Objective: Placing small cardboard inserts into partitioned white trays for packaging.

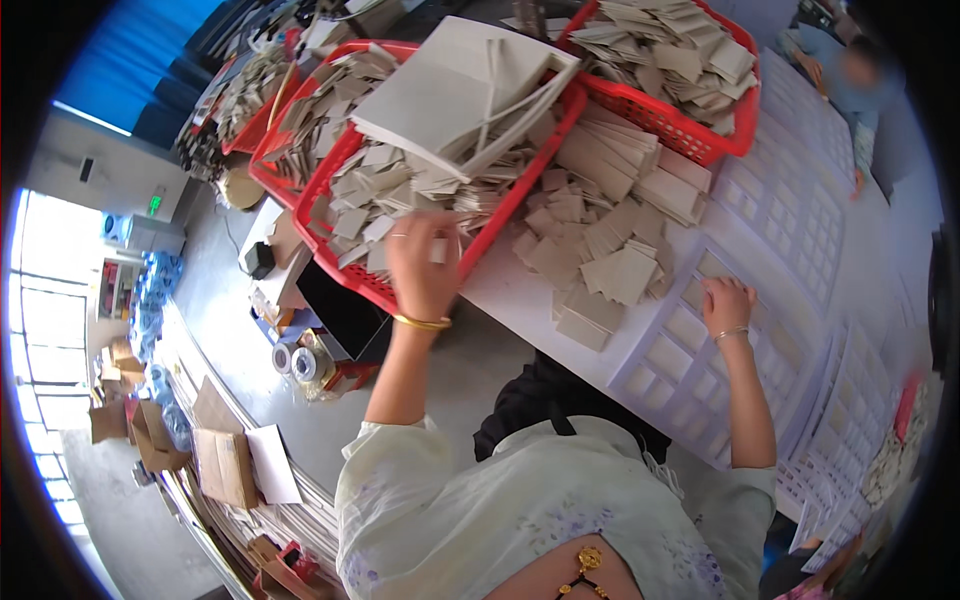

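My left hand (422, 268) is over the near rim of a red plastic basket (470, 262) filled with small pale grey cardboard pieces (365, 205). Its fingers are curled, and a pale bit shows between them, too blurred to name. My right hand (728, 305) is closed above a white tray (668, 325) divided into rectangular compartments. Whatever its fingers may hold is hidden. Between the two hands, a loose heap of grey cardboard pieces (620, 265) lies on the white table. Large grey sheets (440, 85) with cut strips on top rest across the basket.
Another red basket (665, 135) of cardboard pieces stands at the back, with more baskets at the far left. Similar white trays (780, 215) cover the table's right side. A person (855, 80) works at the far right. Tape rolls (308, 364) and cardboard boxes (225, 468) are at left.
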`<action>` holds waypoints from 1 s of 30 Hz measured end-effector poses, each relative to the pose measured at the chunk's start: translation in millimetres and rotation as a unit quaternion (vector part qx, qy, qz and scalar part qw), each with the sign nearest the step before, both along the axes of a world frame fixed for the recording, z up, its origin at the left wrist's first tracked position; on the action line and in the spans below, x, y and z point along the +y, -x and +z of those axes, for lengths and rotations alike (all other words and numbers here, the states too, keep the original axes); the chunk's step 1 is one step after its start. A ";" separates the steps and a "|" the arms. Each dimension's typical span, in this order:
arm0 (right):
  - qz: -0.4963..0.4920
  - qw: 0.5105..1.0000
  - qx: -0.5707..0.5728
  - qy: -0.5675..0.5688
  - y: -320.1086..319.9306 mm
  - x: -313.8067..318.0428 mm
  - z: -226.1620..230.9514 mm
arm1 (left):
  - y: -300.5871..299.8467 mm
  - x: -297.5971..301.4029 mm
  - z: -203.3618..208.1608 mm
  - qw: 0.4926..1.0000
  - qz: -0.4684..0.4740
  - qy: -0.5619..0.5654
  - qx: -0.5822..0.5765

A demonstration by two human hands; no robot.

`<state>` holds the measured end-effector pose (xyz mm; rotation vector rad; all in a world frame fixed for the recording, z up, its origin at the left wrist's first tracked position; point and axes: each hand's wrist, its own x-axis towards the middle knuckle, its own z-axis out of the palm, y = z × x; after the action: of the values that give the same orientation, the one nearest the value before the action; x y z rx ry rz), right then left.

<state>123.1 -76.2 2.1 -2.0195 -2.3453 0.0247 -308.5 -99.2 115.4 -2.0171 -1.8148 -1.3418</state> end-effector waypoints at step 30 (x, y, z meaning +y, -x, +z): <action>0.314 0.772 0.549 -0.067 347.5 44.6 79.2 | 90.7 -24.9 -37.5 0.981 0.186 -0.046 0.028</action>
<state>-224.3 -31.6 81.3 -0.6341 -1.9013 0.7838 -399.2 -124.1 77.9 -1.5537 -1.9397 -1.2173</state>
